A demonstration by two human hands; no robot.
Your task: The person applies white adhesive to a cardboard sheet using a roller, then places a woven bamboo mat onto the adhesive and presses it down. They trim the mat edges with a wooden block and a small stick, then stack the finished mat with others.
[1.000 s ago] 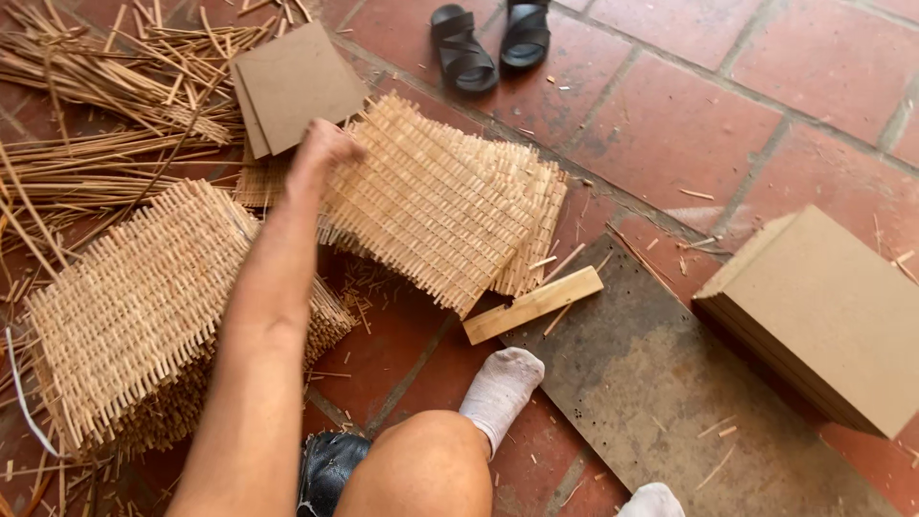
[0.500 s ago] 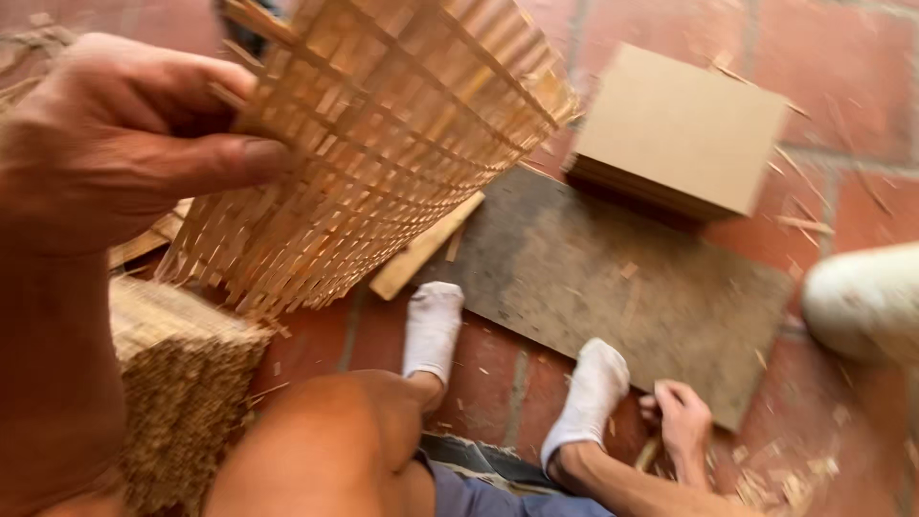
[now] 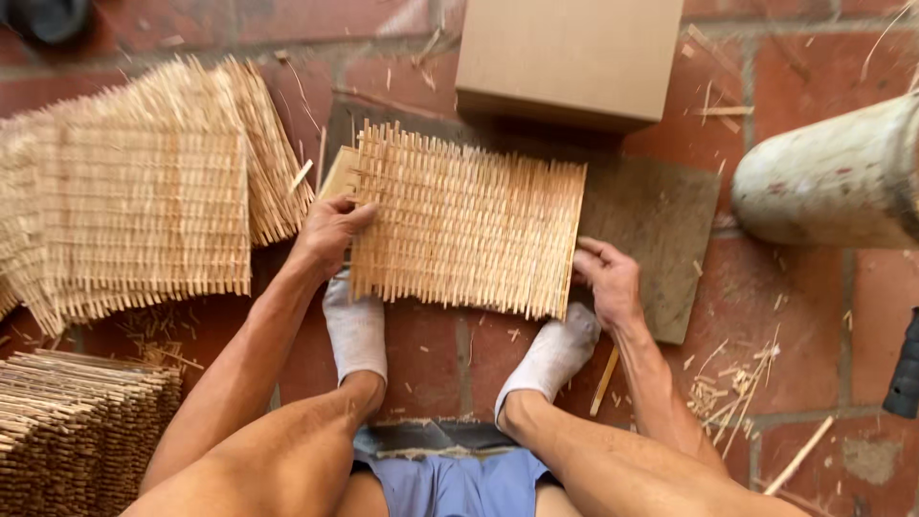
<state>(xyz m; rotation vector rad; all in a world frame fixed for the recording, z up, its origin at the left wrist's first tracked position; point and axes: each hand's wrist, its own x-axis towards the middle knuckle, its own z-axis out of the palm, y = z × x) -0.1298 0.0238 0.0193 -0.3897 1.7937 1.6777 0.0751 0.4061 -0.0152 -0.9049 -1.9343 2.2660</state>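
A loose pile of woven cane mats (image 3: 144,191) spreads over the brick floor at the left, with a neater stack (image 3: 77,431) at the lower left. The single woven mat (image 3: 464,220), which half a second ago was lifted up near the camera in the left hand alone, now lies flat on the dark board (image 3: 661,220) in front of the white-socked feet. The left hand (image 3: 330,235) pinches its left edge with fingers closed together, and the right hand (image 3: 608,278), earlier down by the ankle, now curls its fingers against the right edge, below the cardboard box (image 3: 570,57).
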